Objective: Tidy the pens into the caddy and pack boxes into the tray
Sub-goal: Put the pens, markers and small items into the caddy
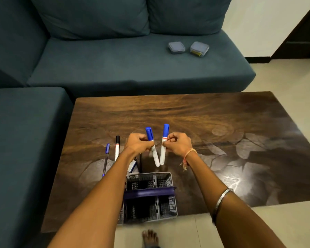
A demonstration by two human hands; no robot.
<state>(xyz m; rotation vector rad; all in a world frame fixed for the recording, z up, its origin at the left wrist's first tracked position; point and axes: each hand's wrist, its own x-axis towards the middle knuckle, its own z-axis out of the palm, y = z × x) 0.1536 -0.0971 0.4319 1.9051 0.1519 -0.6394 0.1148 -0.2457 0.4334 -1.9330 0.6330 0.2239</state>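
Now left hand (138, 143) fingers pinching a blue-capped marker (152, 145) upright, right hand (177, 143) pinching another marker (164, 144)

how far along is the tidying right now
Done: nothing visible in the caddy yet. In hand: left hand grips the left blue marker, right hand the right blue marker. Left: black-capped marker and thin blue pen on the table, two boxes on the sofa; no tray in view.
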